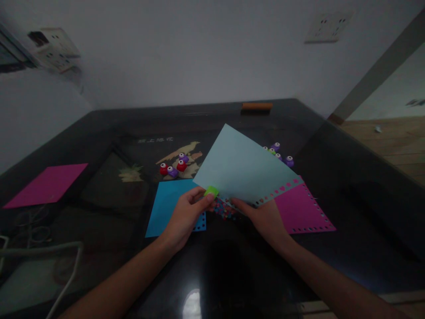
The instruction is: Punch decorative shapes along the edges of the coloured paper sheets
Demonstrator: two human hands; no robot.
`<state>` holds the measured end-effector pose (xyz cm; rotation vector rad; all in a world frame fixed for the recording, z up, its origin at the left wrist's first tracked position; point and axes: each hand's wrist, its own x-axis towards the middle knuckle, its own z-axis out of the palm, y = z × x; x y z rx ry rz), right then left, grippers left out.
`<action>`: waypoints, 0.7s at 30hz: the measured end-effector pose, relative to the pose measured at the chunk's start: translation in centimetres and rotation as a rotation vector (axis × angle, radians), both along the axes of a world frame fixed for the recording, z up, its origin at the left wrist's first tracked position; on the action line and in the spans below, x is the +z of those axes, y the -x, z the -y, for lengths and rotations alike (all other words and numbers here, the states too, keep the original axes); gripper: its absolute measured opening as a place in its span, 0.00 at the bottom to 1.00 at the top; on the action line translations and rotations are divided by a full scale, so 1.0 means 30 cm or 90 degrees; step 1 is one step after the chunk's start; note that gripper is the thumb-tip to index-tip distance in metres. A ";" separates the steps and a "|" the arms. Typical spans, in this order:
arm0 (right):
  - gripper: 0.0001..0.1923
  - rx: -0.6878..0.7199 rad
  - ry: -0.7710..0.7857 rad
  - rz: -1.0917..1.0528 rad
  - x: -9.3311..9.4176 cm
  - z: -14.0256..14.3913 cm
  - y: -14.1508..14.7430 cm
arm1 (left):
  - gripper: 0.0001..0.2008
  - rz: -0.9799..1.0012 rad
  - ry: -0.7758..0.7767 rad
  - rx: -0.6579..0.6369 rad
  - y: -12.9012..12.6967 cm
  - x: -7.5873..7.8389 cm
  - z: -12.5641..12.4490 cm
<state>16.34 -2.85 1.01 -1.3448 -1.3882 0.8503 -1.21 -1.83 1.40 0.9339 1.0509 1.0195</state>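
On the dark glossy table (pixel 232 274) you keep the pale blue paper sheet (pixel 242 170) lifted, your right hand (pixel 265 217) pinching its punched lower edge. Your left hand (pixel 186 215) closes around the small green paper punch (pixel 211 191) at the sheet's corner. The thin sheet may bend and slip out, so holes could land crooked. Tiny confetti (pixel 224 210) lies below.

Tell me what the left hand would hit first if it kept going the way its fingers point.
Probably the small green paper punch at the left hand's fingertips, then the pale blue paper sheet; depth is unclear.
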 end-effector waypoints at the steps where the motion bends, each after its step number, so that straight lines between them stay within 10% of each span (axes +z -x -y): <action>1: 0.19 0.001 -0.001 -0.003 0.000 0.000 0.000 | 0.12 -0.008 -0.002 -0.001 0.000 0.000 0.000; 21: 0.17 -0.009 -0.008 0.006 -0.021 -0.002 0.001 | 0.11 -0.013 -0.007 0.001 0.000 -0.016 -0.001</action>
